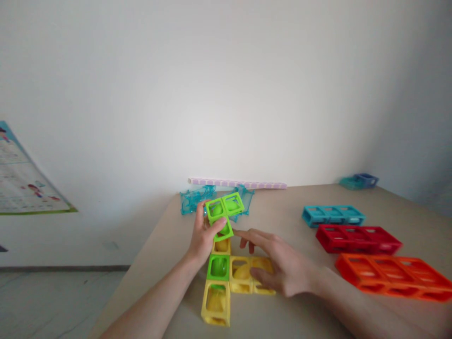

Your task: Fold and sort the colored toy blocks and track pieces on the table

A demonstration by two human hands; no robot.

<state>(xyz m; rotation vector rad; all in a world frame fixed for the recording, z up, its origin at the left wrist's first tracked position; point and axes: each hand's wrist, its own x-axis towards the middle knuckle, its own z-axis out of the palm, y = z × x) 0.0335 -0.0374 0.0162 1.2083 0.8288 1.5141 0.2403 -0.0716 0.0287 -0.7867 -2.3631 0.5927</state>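
Left hand grasping green block piece above the yellow block row; right hand flat on the row.

The left hand (205, 238) is clenched around the green block piece (226, 209), an L-shaped unit held tilted, its lower end touching the far end of the yellow block row (216, 301) on the worktop (282, 207). The right hand (282, 268) is released, fingers extended, resting on the row's side branch. A teal block (334, 215), red block (358, 238) and orange block (393, 275) lie well apart to the right.
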